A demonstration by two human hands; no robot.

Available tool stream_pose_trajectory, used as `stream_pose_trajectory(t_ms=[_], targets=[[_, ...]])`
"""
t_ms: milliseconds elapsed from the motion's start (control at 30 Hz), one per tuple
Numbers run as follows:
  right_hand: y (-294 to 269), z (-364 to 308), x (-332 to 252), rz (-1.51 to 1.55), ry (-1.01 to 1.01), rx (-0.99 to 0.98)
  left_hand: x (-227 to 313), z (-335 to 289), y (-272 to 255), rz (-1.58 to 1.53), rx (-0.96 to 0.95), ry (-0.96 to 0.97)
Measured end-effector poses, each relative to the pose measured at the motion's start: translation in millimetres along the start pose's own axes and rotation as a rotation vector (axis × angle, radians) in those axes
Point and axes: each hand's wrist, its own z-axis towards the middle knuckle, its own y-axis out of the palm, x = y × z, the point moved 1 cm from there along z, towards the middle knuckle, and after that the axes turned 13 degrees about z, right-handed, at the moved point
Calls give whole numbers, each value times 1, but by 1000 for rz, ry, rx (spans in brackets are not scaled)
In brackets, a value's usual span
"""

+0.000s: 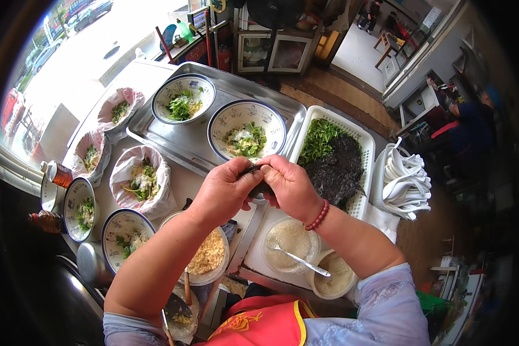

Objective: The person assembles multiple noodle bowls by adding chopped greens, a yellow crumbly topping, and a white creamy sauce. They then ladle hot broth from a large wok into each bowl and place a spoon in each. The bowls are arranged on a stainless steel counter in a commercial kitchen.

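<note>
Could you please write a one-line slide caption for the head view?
Both hands, left hand and right hand, pinch dark seaweed above garnished bowls.

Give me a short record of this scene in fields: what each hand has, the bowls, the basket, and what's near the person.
left hand: pinching a dark clump together with the right hand
right hand: on the same clump, red bead bracelet at the wrist
metal tray: two blue-rimmed bowls of chopped greens and white bits
white basket: chopped greens and a dark shredded heap
spoon tub: clear, white grains, metal spoon inside
white spoons: piled right of the basket
</note>
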Motion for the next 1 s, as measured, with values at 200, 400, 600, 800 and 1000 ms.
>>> stream_pose_trajectory(t_ms=[200, 400, 600, 800, 1000], targets=[[-91, -8, -5, -737, -126, -34, 3, 17, 0, 224, -61, -13], [-187, 2, 14, -1053, -36, 401, -9, 92, -16, 528, 360, 90], [-158, -12, 14, -1312, 122, 184, -19, 73, 45, 733, 111, 234], [-165, -28, -4, -1076, 4, 117, -10, 51, 113, 939, 61, 409], [-143, -31, -27, -288, -60, 307, 8, 63, 132, 615, 110, 264]])
